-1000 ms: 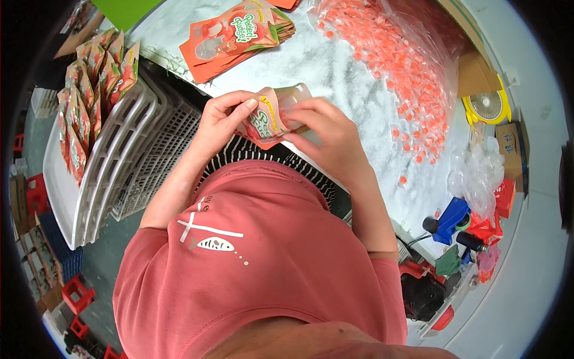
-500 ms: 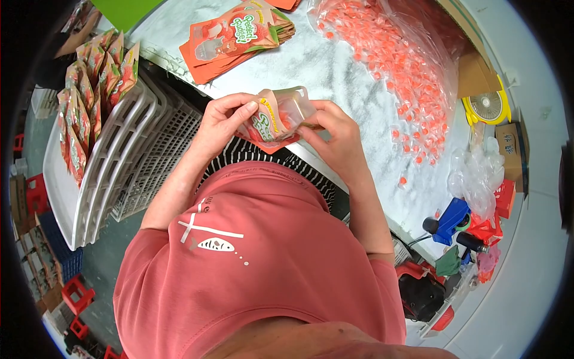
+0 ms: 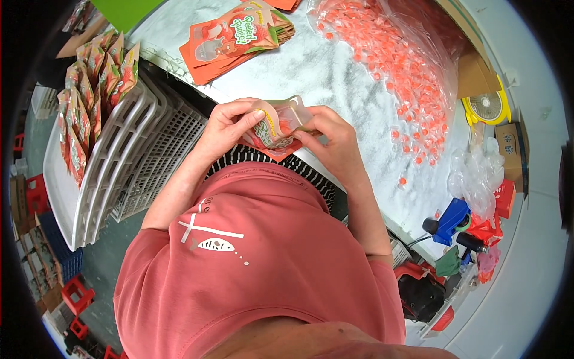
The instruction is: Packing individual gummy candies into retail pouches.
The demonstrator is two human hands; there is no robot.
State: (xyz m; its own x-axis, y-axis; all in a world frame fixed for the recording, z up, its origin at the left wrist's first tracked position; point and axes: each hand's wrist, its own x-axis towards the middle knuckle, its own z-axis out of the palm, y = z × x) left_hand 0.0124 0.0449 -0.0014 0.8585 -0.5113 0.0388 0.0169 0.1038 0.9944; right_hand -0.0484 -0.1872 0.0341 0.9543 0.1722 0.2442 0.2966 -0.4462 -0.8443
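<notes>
Between my two hands, over the table's near edge, is a red and peach printed pouch (image 3: 272,134) with its mouth spread apart. My left hand (image 3: 233,124) pinches its left rim between thumb and fingers. On the other side my right hand (image 3: 327,130) grips the right rim, thumb in front. Something reddish shows inside the pouch, too small to make out. A stack of flat pouches (image 3: 239,35) of the same print lies beyond my hands. To the right spreads a heap of small, clear-wrapped red sweets (image 3: 406,90), spilling from a clear plastic bag (image 3: 427,30).
At left, several filled pouches (image 3: 84,107) stand on stacked white plastic crates (image 3: 101,173). The white table (image 3: 335,72) runs under the sweets. On its right are a small yellow fan (image 3: 485,106), crumpled clear bags (image 3: 477,176) and a blue tape dispenser (image 3: 451,221).
My hands have shifted the pouch slightly toward me. Its mouth looks less square, with the front rim curling over near my left thumb.
</notes>
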